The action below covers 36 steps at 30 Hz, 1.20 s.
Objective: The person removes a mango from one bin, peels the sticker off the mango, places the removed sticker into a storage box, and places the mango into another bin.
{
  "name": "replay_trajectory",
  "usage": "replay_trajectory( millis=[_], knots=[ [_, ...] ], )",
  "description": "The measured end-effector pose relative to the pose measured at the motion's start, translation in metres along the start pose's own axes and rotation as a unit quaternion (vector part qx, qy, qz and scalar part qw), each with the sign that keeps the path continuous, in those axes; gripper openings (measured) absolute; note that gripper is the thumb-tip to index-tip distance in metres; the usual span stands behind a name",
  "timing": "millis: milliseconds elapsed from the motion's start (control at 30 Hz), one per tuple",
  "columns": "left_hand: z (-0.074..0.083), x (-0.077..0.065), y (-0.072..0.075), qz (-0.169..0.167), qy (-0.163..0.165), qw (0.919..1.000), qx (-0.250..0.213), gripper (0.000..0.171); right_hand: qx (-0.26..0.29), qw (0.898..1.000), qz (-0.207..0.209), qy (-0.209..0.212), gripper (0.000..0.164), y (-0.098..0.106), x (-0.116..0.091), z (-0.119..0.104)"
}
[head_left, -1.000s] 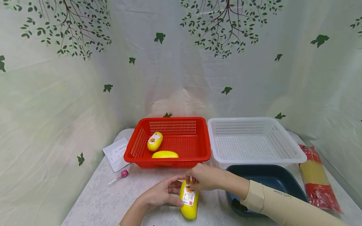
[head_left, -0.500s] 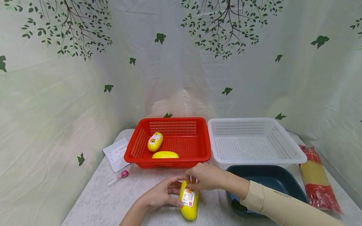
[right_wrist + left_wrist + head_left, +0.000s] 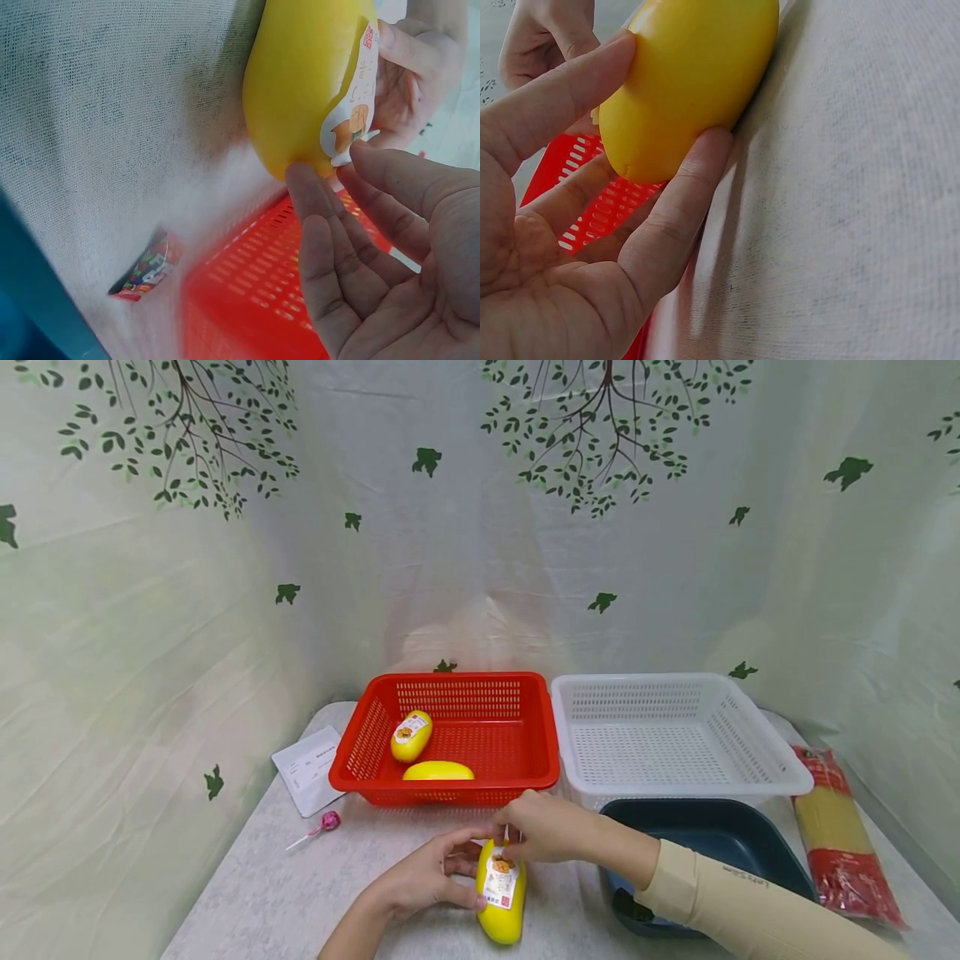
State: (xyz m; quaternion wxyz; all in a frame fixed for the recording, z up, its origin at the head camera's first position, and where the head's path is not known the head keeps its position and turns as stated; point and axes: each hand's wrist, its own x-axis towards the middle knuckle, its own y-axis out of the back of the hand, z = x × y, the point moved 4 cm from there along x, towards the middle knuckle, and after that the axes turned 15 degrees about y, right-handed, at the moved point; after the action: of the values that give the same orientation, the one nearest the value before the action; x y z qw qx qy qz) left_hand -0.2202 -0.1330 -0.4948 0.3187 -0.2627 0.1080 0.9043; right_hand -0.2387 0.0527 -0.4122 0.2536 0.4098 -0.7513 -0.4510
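Observation:
A yellow mango with a white printed sticker lies on the table in front of the red basket. My left hand holds it from the left, thumb and a finger on its skin, as the left wrist view shows. From the right, my right hand pinches the sticker's far end between thumb and finger. In the right wrist view that end of the sticker looks slightly lifted and creased. Two more mangoes, one with a sticker and one plain-looking, are in the red basket.
A white basket adjoins the red one. Right of my hands is a dark blue tub, partly under my right forearm. A noodle-like packet, a lollipop, a paper and a small snack packet lie around.
Hands and mango stay nearly in place. The right hand's fingers have shifted very slightly at the sticker's far end, where more of its print shows.

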Motion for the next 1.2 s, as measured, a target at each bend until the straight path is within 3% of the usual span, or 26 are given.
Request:
replay_trajectory(
  millis=[267, 600, 1200],
  knots=[
    [-0.0008, 0.0003, -0.0009, 0.0, 0.002, 1.0, -0.004, 0.082, 0.001, 1.0, -0.001, -0.002, 0.014, 0.0001, 0.0019, 0.0],
    [0.0001, 0.0009, 0.0009, -0.004, -0.002, 1.0, -0.004, 0.082, 0.021, 1.0, 0.0, 0.005, 0.007, 0.0013, 0.0016, 0.0007],
    [-0.0018, 0.0038, 0.0028, -0.005, -0.001, 1.0, 0.005, 0.083, 0.016, 1.0, 0.009, 0.018, 0.015, 0.001, 0.0029, 0.001]
  ],
)
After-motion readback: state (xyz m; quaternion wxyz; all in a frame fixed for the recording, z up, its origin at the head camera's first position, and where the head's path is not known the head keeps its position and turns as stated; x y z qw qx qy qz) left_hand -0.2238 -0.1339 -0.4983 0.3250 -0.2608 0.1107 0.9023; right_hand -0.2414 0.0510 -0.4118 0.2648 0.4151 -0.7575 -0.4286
